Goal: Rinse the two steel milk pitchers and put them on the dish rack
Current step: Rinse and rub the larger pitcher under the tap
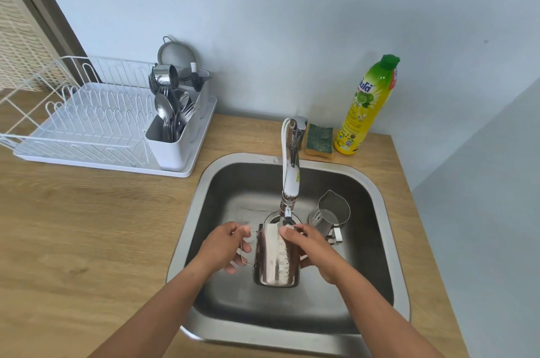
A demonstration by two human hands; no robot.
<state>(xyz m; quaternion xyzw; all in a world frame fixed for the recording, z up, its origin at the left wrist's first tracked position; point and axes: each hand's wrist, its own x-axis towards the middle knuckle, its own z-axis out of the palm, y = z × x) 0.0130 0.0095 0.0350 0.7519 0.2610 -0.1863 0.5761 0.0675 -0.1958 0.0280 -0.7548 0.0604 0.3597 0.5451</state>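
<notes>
Under the faucet [289,170], the left hand [223,246] grips the first pitcher [276,258] by its handle while the right hand [306,249] clasps its body, rinsing; next it likely goes to the dish rack [87,120].

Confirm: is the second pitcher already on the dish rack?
No, the second pitcher stands in the sink, right of the faucet; the dish rack holds only cutlery.

I see a silver steel pitcher [276,258] with printed measuring marks, a grey steel sink [233,325], a light wood-grain counter [87,235], a white wire dish rack [87,120], a yellow soap bottle [366,106] with green cap and lime print, and a green-and-yellow sponge [319,139].
</notes>
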